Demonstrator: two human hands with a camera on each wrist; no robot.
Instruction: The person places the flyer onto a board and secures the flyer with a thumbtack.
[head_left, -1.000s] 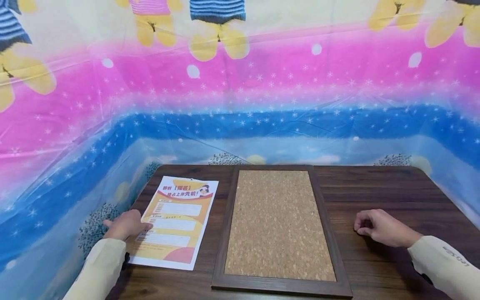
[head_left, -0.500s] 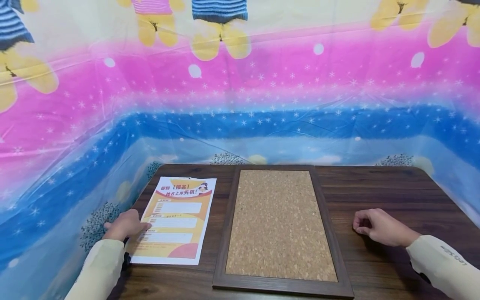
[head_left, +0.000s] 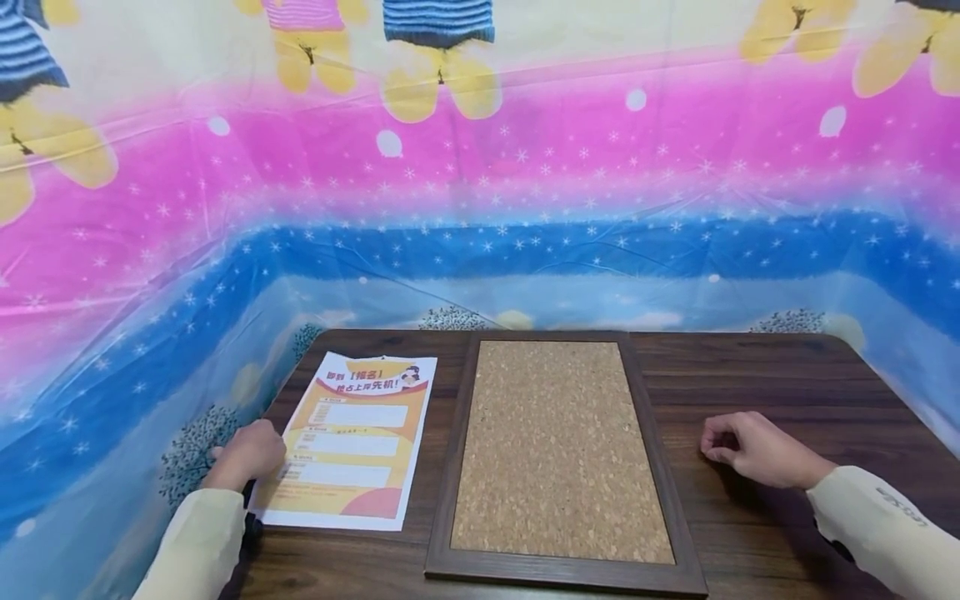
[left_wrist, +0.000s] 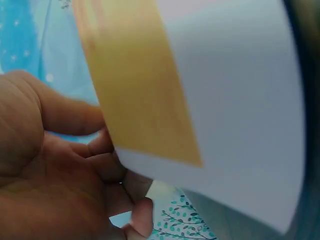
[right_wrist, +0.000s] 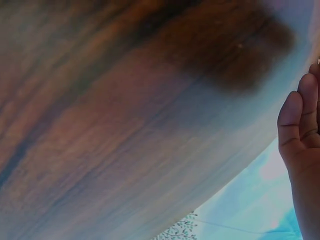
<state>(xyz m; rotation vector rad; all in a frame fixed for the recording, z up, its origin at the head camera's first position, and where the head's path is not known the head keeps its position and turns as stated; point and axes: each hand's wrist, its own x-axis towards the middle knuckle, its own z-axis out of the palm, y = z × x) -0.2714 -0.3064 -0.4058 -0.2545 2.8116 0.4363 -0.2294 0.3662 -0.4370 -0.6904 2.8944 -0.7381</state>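
A yellow-and-orange printed poster [head_left: 352,450] with white boxes lies at the left of the dark wooden table. My left hand [head_left: 251,454] is at its left edge; in the left wrist view the edge of the poster [left_wrist: 145,90] runs between the thumb and the fingers, which pinch it. To the right of the poster is a framed cork board [head_left: 558,450], flat on the table. My right hand [head_left: 757,450] hovers just right of the board with its fingers loosely curled and the thumb close to the index finger; nothing shows in it.
The dark wood table [head_left: 750,367] has rounded far corners. A patterned curtain [head_left: 555,183] in pink and blue hangs around its back and sides. The left forearm sleeve [head_left: 191,542] reaches in along the table's left side.
A left finger that lay over the poster's face has drawn back to its edge. The poster shifted slightly left, then back right. My right hand moved a little left and up.
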